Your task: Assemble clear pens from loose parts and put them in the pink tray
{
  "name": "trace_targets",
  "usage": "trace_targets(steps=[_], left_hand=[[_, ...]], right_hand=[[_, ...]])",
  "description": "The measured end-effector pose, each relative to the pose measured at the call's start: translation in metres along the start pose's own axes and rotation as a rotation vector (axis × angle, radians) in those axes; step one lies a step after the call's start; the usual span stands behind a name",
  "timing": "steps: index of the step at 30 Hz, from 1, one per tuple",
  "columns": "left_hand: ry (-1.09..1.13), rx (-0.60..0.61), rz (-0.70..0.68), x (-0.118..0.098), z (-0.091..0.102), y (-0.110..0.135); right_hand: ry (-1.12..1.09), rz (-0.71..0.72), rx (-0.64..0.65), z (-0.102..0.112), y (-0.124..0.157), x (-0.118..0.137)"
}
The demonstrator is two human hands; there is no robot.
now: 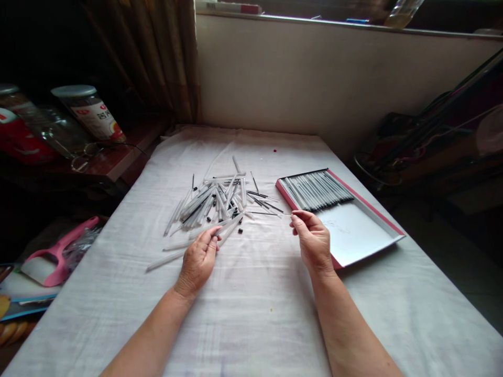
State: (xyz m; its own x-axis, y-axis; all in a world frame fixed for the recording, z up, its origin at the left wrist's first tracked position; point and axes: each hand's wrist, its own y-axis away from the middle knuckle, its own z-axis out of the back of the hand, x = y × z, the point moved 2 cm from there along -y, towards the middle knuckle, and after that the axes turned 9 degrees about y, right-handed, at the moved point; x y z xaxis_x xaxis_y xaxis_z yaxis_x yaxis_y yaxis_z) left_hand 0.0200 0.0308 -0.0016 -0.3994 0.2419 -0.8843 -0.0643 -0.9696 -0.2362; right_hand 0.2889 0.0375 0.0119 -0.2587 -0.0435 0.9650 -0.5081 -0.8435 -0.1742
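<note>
The person's left hand (pixel 199 255) is loosely curled beside a clear plastic pen barrel (pixel 231 228); whether it grips it I cannot tell. The right hand (pixel 315 242) pinches a thin black-and-white pen refill (pixel 269 213) by its pale end, its long axis nearly level from left to right, the black end pointing left toward a loose pile of clear barrels and black refills (pixel 200 201). Right of it lies a shallow red-edged white box (pixel 357 230), with assembled black-tipped clear pens (pixel 316 188) side by side in its far part.
</note>
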Motion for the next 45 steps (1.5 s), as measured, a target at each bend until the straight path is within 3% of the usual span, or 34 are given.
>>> trace_targets(steps=[7,15,20,27,34,37,40,42,45], left_hand=[[0.003,0.003,0.001,-0.002,0.000,-0.001],[-0.004,0.005,-0.043,-0.003,0.000,-0.001],[-0.029,0.029,-0.081,-0.003,0.000,0.000],[-0.072,0.038,-0.212,-0.003,-0.001,0.002],[-0.197,0.074,-0.250,-0.006,0.000,0.004],[-0.191,0.077,-0.262,-0.009,-0.003,0.005],[-0.148,0.073,-0.226,-0.010,-0.004,0.007],[-0.089,0.055,-0.149,-0.009,-0.004,0.006],[0.036,-0.010,0.002,-0.004,-0.001,0.004]], right_hand=[[-0.205,-0.044,-0.012,0.004,0.000,0.012],[-0.166,-0.026,-0.030,0.008,-0.003,0.008],[-0.174,-0.061,0.022,0.006,-0.003,0.010],[-0.170,-0.109,0.048,0.006,-0.004,0.007],[-0.052,-0.056,0.053,0.009,-0.006,0.003],[-0.022,-0.020,0.155,-0.004,0.004,0.005],[-0.031,0.014,0.353,-0.026,0.018,0.009],[-0.006,0.048,0.457,-0.038,0.025,0.011],[0.194,0.157,0.494,-0.050,0.028,0.012]])
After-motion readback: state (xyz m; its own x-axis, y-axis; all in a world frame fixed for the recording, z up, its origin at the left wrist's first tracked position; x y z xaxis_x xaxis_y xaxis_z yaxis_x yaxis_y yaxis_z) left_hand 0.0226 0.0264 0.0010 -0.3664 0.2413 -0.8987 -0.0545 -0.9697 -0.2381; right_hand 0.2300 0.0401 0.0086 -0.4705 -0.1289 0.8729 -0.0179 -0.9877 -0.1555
